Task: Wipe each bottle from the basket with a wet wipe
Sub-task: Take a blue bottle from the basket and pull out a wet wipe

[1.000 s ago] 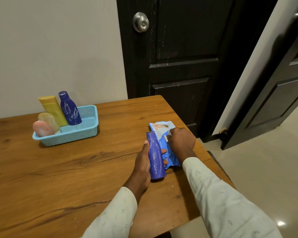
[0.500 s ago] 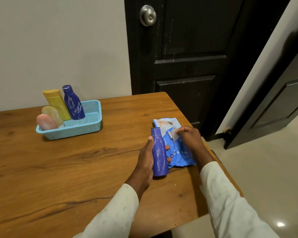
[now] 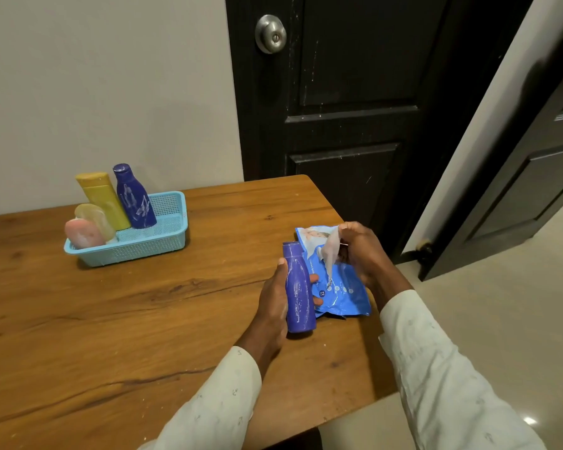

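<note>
Bottle in hand: blue bottle point(image 3: 298, 290), cap pointing away from the person, near the table's right edge, just left of the wipes pack and overlapping its left side.
Left hand: left hand point(image 3: 273, 300) wraps the bottle's body from the left, thumb up near the shoulder, fingertips showing on the far side. Whether the bottle's base rests on the wood cannot be told.
Wipe: pale wet wipe point(image 3: 330, 251) partly drawn out of the pack, hanging from the fingers.
Right hand: right hand point(image 3: 359, 251) pinches the wipe's upper edge above the pack, fingers curled round it.
Pack: blue wipes pack point(image 3: 338, 287) lies flat on the table, crumpled at its near end, nothing pinning it down.
Basket: light blue basket point(image 3: 163, 235) at the table's far left, well apart from the hands; holds a yellow bottle point(image 3: 103, 199), a second blue bottle point(image 3: 135, 199) with white smears, a pink bottle point(image 3: 83, 233) and a pale tan one point(image 3: 95, 217).
Table: wooden table point(image 3: 111, 303).
Stage (judged): wipe being pulled; no bottle wiped with it yet.
Risk 1: unheld pack may lift or slide with the wipe, toward the close table edge.
Risk 2: a second wipe may trail out, or this one tear.
Risk 3: one-handed grip may slip once the bottle is wet.
</note>
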